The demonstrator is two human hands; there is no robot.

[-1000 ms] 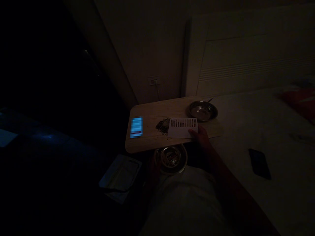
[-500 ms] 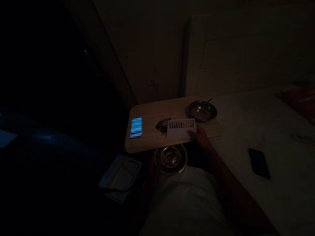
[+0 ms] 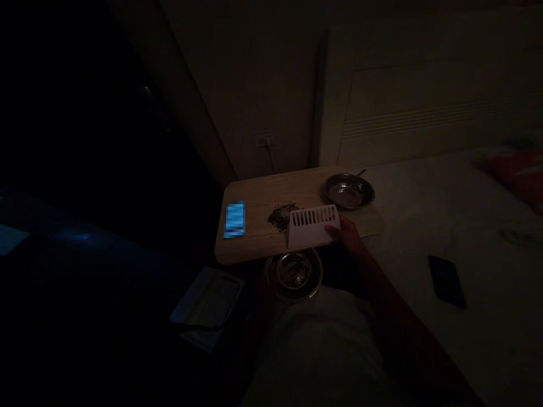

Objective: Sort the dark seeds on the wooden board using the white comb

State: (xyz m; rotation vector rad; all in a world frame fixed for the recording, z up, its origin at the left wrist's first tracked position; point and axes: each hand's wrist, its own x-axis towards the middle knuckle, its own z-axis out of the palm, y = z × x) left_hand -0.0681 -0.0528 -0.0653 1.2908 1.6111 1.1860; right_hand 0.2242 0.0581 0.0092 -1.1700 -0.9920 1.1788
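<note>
My right hand [image 3: 347,234] grips the right end of a white slotted plastic piece [image 3: 314,233], thumb on top, over the front edge of a small wooden table [image 3: 254,192]. Just left of that piece lies a pile of small dark bits [image 3: 280,216], partly hidden by it. Below the table edge is a shiny metal bowl [image 3: 314,287] with some bits in its bottom. My left hand [image 3: 266,285], very dark, is closed at the bowl's left rim, holding it; its fingers barely show.
A second metal bowl [image 3: 369,195] with a thin handle sticking out stands at the table's back right. A lit phone [image 3: 235,219] lies at the left. A dark phone [image 3: 447,281] rests on the bed [image 3: 407,226]. A pale container or bag [image 3: 207,305] is low at the left.
My right hand has drawn the white slotted piece slightly toward me, so its front edge now overhangs the table edge. The bowl and left hand stay in about the same place.
</note>
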